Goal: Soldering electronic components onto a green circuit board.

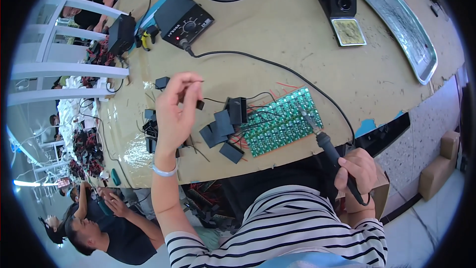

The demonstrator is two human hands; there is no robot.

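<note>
An electronics workshop — soldering station (183, 22), iron stand (339, 5), green circuit panel (280, 121) on a workbench (297, 49).

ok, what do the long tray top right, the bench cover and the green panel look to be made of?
Tray: bare metal by the look, silvery with a dull sheen and raised rim. Bench cover: brown cardboard or kraft board, matte, scuffed, edges ragged. Green panel: circuit board material, glossy green with rows of small pads; the right hand's soldering iron tip rests at its edge.
</note>
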